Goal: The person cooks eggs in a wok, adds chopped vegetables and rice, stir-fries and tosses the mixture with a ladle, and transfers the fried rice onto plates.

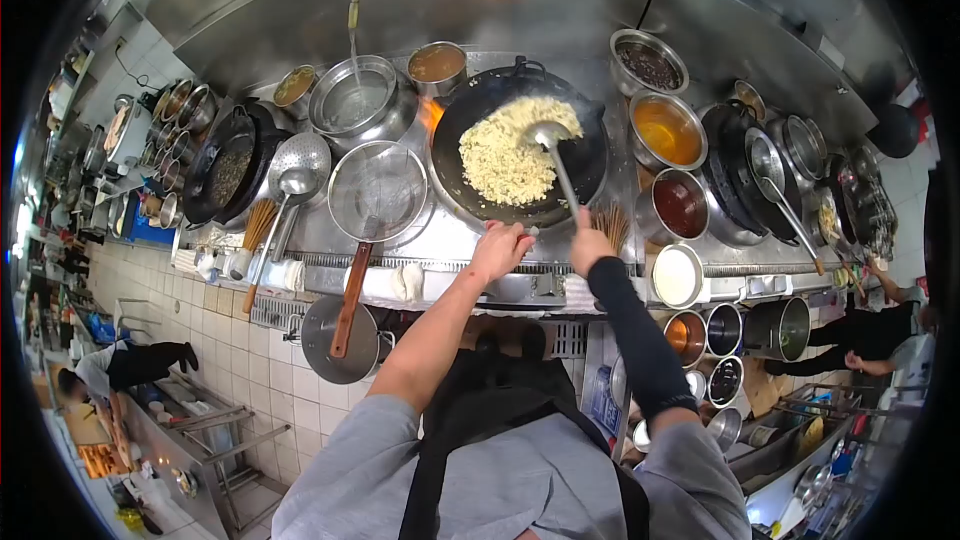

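Pale yellow fried rice [505, 165] lies heaped in a black wok [455, 130] on the stove, with flame at its left side. My right hand [591, 246] is closed round the handle of a metal ladle [546, 134], whose bowl rests on the rice at the upper right of the heap. At the wok's near edge, my left hand [501, 249] has its fingers curled together. Something small and whitish shows by those fingertips, but what they grip is hidden. A bamboo brush [612, 227] stands just beyond my right hand.
Left of the wok are a mesh strainer [378, 190], a water pot [352, 100] under a running tap and a perforated skimmer [299, 162]. Sauce bowls [668, 130] line the right side. A second wok [228, 165] sits far left. Other people work at both edges.
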Demonstrator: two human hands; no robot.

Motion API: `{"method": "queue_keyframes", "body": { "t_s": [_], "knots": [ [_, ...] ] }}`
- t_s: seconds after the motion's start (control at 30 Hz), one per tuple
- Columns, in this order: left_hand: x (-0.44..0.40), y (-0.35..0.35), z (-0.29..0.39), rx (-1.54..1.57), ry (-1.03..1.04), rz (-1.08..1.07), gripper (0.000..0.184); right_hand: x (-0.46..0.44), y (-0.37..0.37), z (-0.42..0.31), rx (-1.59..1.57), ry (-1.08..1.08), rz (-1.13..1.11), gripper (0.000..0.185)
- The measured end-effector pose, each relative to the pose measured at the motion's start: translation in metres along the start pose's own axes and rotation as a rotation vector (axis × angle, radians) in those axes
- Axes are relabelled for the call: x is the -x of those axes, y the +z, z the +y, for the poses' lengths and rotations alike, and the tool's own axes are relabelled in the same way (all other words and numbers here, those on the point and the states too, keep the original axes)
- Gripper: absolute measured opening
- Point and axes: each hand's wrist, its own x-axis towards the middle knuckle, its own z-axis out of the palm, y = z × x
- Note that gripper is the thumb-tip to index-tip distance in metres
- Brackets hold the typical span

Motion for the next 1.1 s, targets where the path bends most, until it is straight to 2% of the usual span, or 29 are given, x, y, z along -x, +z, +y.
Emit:
{"method": "queue_keyframes", "body": {
  "t_s": [0.03, 0.1, 0.13, 0.27, 0.33, 0.37, 0.43, 0.5, 0.57, 0.63, 0.7, 0.77, 0.83, 0.9, 0.97, 1.0, 1.03, 1.1],
  "knots": [
    [0.001, 0.003, 0.002, -0.009, 0.008, 0.011, 0.034, -0.009, 0.020, -0.008, -0.073, -0.001, 0.013, 0.078],
    [0.002, 0.008, 0.005, -0.005, -0.023, 0.016, 0.034, -0.005, 0.056, -0.014, -0.058, -0.147, 0.032, 0.078],
    [0.001, 0.008, 0.003, -0.007, -0.037, 0.023, 0.034, 0.014, 0.048, -0.018, -0.109, -0.181, -0.049, 0.076],
    [0.001, 0.004, 0.007, -0.033, -0.047, -0.002, 0.035, 0.077, -0.032, -0.001, 0.083, -0.166, -0.219, 0.076],
    [-0.004, 0.002, 0.005, -0.018, -0.044, 0.009, 0.035, 0.061, -0.063, 0.012, 0.169, -0.096, -0.198, 0.072],
    [0.001, 0.004, 0.006, -0.009, -0.045, 0.005, 0.035, 0.046, -0.066, 0.010, 0.105, -0.072, -0.123, 0.070],
    [-0.004, 0.005, 0.002, 0.002, -0.055, -0.022, 0.035, -0.011, -0.025, 0.016, 0.063, -0.042, -0.051, 0.070],
    [-0.003, 0.006, 0.002, 0.014, -0.073, -0.047, 0.034, -0.021, 0.006, -0.012, -0.024, -0.060, -0.019, 0.069],
    [-0.008, 0.002, 0.008, -0.026, -0.066, -0.029, 0.032, 0.000, 0.039, -0.016, -0.119, -0.145, 0.029, 0.067],
    [0.000, 0.013, 0.005, -0.051, -0.047, 0.012, 0.031, 0.033, 0.040, -0.004, -0.221, -0.263, -0.056, 0.069],
    [0.015, 0.004, 0.026, -0.014, -0.059, 0.054, 0.029, 0.092, -0.025, -0.010, -0.253, -0.390, -0.113, 0.072],
    [0.037, -0.044, 0.076, 0.028, -0.028, 0.072, 0.028, 0.149, -0.066, 0.001, -0.263, -0.571, -0.025, 0.069],
    [0.060, -0.100, 0.126, 0.135, -0.101, 0.073, 0.027, 0.199, -0.187, -0.050, -0.555, 0.052, -0.662, 0.067],
    [0.056, -0.119, 0.137, 0.129, -0.053, 0.099, 0.027, 0.204, -0.213, -0.025, -0.801, 0.153, -0.814, 0.067],
    [0.040, -0.117, 0.128, 0.151, -0.059, 0.087, 0.028, 0.182, -0.206, -0.019, -0.724, 0.211, -0.813, 0.067],
    [0.030, -0.087, 0.103, 0.200, -0.101, 0.038, 0.029, 0.155, -0.185, -0.008, -0.684, 0.162, -0.774, 0.065],
    [0.027, -0.062, 0.088, 0.318, -0.269, -0.165, 0.030, 0.127, -0.158, 0.006, -0.644, 0.113, -0.733, 0.064],
    [0.044, 0.028, 0.031, -0.072, -0.038, 0.043, 0.031, 0.083, -0.110, 0.011, -0.421, 0.046, -0.375, 0.062]
  ]
}}
